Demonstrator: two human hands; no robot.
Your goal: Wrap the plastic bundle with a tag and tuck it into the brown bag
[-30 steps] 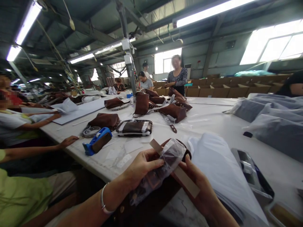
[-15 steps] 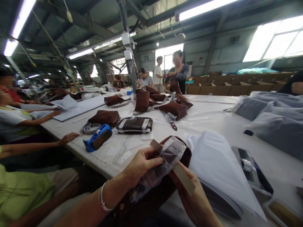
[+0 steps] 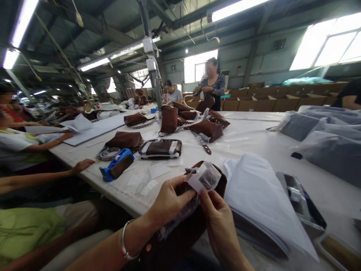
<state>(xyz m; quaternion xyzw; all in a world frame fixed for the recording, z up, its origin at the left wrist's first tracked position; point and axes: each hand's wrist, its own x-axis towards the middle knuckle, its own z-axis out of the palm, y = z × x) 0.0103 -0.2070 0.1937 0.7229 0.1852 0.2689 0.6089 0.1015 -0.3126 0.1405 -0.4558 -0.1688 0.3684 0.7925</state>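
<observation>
A brown leather bag lies close to me at the table's near edge, its lower part dark. Clear plastic wrap covers a bunched part on top of it, probably the strap. My left hand, with a silver bangle on the wrist, is closed around this wrapped part, thumb on top. A pale strip lies folded across the wrap. My right hand pinches the strip's near end between thumb and forefinger. What lies under my palms is hidden.
Ahead stand a blue tape dispenser, a dark taped pouch and several brown bags. White sheeting and a second dispenser lie to my right. A co-worker's hand rests at the table's left edge.
The strip, earlier sticking out on both sides beneath the wrap, is now bent over its top. My right hand has moved from below the wrap to pinch the strip.
</observation>
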